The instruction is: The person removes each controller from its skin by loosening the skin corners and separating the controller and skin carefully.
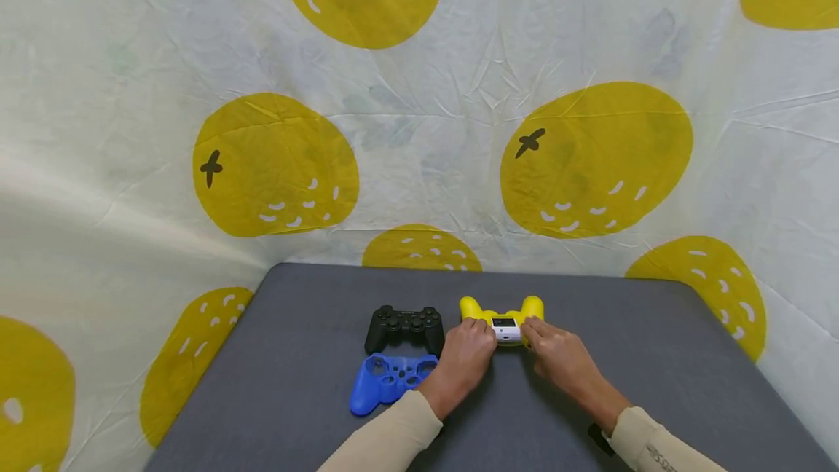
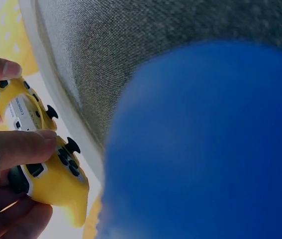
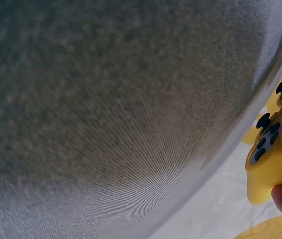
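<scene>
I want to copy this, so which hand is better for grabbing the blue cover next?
Probably the left hand: it's nearer the blue cover than the right hand is. Both hold the yellow controller, so it should let go first.

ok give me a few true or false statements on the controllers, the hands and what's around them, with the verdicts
1. The left hand and right hand both hold the yellow controller. True.

2. The black controller is in the right hand. False: it lies on the table.

3. The blue shell is on the far side of the black controller. False: the blue shell lies on its near side.

4. The yellow controller's thumbsticks are black. True.

5. The sleeves are dark red. False: the sleeves are pale beige.
</scene>
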A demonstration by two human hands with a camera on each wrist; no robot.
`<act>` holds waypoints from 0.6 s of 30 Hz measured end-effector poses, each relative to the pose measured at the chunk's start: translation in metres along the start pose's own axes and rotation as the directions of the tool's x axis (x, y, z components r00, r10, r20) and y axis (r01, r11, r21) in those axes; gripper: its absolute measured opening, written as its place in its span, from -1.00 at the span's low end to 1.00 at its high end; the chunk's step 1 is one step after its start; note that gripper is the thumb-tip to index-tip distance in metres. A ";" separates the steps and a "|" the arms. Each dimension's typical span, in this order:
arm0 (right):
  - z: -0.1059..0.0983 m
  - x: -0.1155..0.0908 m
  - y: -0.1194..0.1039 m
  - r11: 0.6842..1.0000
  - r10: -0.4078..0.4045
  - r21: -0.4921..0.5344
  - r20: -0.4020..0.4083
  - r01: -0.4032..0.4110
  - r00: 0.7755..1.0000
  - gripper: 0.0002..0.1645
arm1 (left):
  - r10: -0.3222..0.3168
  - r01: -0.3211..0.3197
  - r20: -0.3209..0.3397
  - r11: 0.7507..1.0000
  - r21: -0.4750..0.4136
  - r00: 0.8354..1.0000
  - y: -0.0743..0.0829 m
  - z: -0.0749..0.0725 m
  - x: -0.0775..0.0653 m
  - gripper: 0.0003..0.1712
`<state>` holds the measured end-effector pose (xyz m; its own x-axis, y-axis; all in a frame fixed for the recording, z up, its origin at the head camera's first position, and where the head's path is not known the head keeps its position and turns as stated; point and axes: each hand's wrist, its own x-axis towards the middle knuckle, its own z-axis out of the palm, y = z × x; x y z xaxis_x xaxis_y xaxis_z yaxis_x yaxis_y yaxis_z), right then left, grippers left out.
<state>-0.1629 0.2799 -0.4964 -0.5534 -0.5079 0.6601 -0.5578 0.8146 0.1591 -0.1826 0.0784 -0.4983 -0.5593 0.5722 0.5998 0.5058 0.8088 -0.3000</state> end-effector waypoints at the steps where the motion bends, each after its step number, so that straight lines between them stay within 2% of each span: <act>1: 0.001 0.000 0.000 1.000 0.003 0.002 0.004 -0.003 1.000 -0.50 | -0.002 0.002 -0.003 1.000 0.003 1.000 0.000 0.000 0.000 -0.92; 6: 0.003 -0.001 0.001 1.000 0.015 0.012 0.008 -0.015 1.000 -0.50 | -0.019 0.019 0.002 1.000 -0.007 1.000 0.001 0.001 0.001 -0.92; 13: 0.006 -0.003 -0.003 0.999 0.007 0.036 0.000 -0.007 1.000 -0.49 | -0.029 0.034 0.123 0.998 -0.043 0.992 0.004 -0.002 -0.003 -0.92; 18: 0.007 -0.003 -0.003 0.999 0.025 0.041 0.012 -0.026 1.000 -0.49 | -0.041 0.050 0.147 0.997 -0.061 0.988 0.004 0.000 -0.003 -0.90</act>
<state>-0.1635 0.2767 -0.5040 -0.5747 -0.4903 0.6552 -0.5680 0.8154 0.1119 -0.1789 0.0804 -0.5010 -0.6702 0.5522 0.4958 0.5158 0.8270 -0.2238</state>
